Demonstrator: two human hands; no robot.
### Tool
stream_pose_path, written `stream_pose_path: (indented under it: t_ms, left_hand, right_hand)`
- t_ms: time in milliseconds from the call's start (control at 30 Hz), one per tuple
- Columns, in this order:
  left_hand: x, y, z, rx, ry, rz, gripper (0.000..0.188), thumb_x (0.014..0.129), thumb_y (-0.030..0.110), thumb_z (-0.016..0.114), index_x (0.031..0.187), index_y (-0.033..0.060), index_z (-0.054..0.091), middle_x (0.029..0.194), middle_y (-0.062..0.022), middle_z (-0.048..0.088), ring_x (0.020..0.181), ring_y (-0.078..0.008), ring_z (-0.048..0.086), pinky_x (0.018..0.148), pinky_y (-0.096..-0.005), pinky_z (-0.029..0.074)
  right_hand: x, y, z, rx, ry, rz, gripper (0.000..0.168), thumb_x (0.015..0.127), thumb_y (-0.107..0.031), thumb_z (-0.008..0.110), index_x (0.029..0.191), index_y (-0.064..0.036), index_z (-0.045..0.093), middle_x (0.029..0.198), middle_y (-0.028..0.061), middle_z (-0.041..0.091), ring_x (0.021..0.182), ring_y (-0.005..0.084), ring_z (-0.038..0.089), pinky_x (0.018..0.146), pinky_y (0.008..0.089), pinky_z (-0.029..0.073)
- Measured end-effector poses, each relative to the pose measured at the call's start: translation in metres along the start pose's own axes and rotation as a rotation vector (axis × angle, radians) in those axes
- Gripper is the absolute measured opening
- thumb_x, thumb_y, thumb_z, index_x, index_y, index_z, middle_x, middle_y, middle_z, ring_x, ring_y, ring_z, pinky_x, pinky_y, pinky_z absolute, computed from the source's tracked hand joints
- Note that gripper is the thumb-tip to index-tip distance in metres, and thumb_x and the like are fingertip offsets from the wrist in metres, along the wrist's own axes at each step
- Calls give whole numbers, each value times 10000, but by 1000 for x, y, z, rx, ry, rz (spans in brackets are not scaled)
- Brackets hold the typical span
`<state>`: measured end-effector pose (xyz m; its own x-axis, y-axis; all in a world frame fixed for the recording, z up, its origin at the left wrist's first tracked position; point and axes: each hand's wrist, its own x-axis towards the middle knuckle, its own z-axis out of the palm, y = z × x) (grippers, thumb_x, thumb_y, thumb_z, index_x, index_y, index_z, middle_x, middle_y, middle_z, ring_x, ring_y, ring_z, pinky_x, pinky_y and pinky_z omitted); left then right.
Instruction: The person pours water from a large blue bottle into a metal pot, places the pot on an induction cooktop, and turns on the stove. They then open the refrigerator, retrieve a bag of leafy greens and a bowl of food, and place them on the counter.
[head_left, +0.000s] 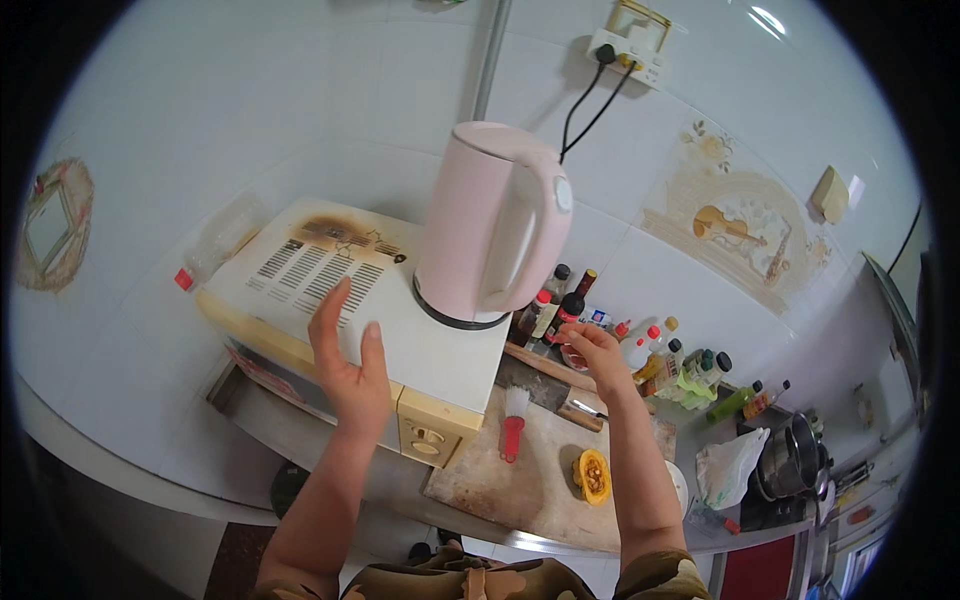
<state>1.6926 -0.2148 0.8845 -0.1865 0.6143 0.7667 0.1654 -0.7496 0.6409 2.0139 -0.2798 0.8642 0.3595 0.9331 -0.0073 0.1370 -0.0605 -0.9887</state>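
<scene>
My left hand (352, 367) is raised in front of a white microwave oven (450, 367), thumb and fingers apart and nothing between them. Its fingertips overlap the vent slots of the oven's top in the view. A pink electric kettle (472, 225) stands upright on its black base (457, 315) on the oven, handle facing right. To the right of the kettle is my right hand (600, 356), fingers bent and their tips close together. Sauce bottles (566, 307) show behind it; no held object is plain there. Neither hand touches the kettle.
On a wooden cutting board (480, 480) lie a red-handled brush (514, 424) and a cut squash half (594, 477). A knife (585, 409) rests behind them. Several bottles (667, 360) line the wall. Cords run to a wall socket (630, 56). A pot (787, 457) stands far right.
</scene>
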Motion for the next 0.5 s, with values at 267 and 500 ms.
stream_pose_path:
  t_ms: [267,500]
  left_hand:
    - [13,-18,-3,253,-119,-29,568,761,-9,620,1298,23,436,1289,-164,460,1220,-327,403,1037,-399,320]
    - [16,-18,5,263,-192,-75,536,757,31,645,1264,44,471,1298,-151,457,1213,-332,404,1024,-412,332]
  right_hand:
    - [-16,-26,5,-40,-11,-16,234,925,-239,544,1089,-89,614,1012,13,659,883,95,585,791,253,440]
    - [1,-42,-19,-99,139,-170,202,902,-197,588,1045,-57,619,954,20,661,826,89,573,740,223,437]
